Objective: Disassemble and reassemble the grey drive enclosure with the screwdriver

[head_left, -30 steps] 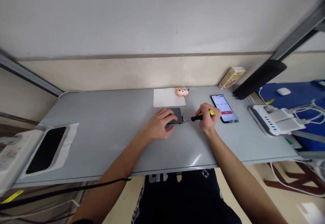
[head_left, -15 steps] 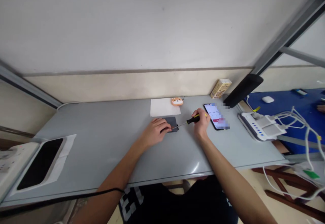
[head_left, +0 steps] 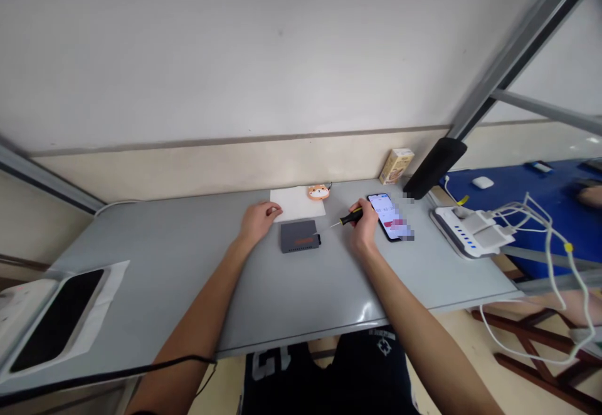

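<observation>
My left hand (head_left: 258, 222) rests loosely curled at the left edge of a white paper sheet (head_left: 297, 204), holding nothing. To its right lies a flat grey metal box (head_left: 300, 237) with an orange label on top, touching neither hand. My right hand (head_left: 363, 227) grips a small screwdriver (head_left: 350, 216) with a black and yellow handle. Its thin shaft points left toward the box, with its tip a little apart from it. Just beyond my right hand lies a smartphone (head_left: 386, 215) with its screen lit. An orange animal-shaped trinket (head_left: 318, 192) sits behind the paper.
A grey table (head_left: 160, 264) holds everything, with a small cardboard box (head_left: 396, 166) at the wall. A black tablet (head_left: 56, 321) lies on white wrapping at the left. On the right stand a white charging dock (head_left: 465, 233) with cables and a blue mat (head_left: 522, 180).
My left hand has let go of the grey box and moved left to the paper's edge, leaving the box uncovered. The screwdriver tip has moved away from the box. The whole view has shifted slightly.
</observation>
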